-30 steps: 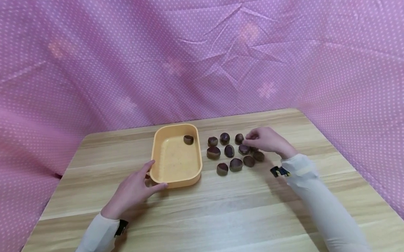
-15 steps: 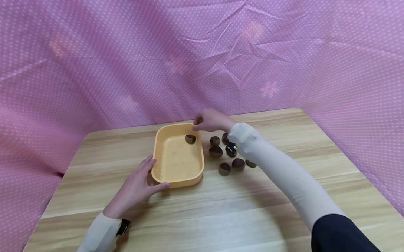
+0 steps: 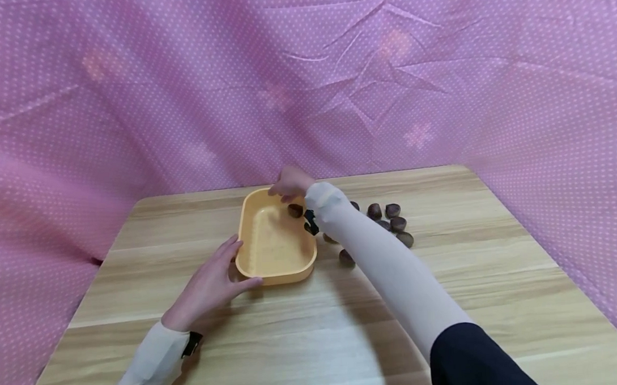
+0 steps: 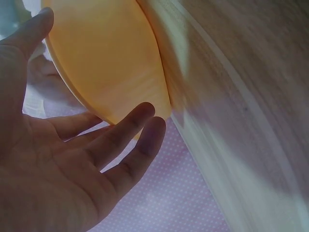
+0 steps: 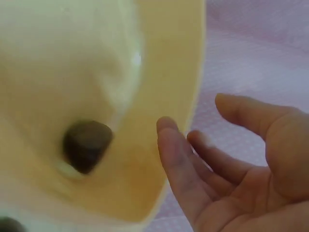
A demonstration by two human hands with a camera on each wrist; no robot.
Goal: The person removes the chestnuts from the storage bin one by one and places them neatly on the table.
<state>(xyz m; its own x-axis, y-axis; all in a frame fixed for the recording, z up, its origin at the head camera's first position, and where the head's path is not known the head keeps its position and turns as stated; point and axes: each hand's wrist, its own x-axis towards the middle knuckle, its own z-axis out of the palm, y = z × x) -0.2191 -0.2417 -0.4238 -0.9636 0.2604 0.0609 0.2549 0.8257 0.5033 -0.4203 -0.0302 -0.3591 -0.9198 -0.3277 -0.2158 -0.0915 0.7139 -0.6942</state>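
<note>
A yellow plastic tray (image 3: 277,278) stands on the table with a brown chestnut (image 3: 295,210) inside, near its far right corner. My left hand (image 3: 212,283) rests at the tray's near left corner. Its thumb touches the front rim and its other fingers, fairly straight, lie along the left wall. My right hand (image 3: 292,184) is over the far rim. In the right wrist view, its thumb and fingers (image 5: 178,169) are spread apart and nothing shows between them; the chestnut (image 5: 87,145) in the tray lies beside them. Several chestnuts (image 3: 398,224) sit right of the tray, partly hidden by my right arm.
My right sleeve (image 3: 393,274) crosses over the chestnuts on the wooden table (image 3: 303,340). A pink dotted cloth (image 3: 305,90) hangs behind the table's far edge and along both sides.
My right hand has moved left from the chestnuts at the right to the tray's far rim. My left hand stays at the tray corner. The view has shifted slightly.
</note>
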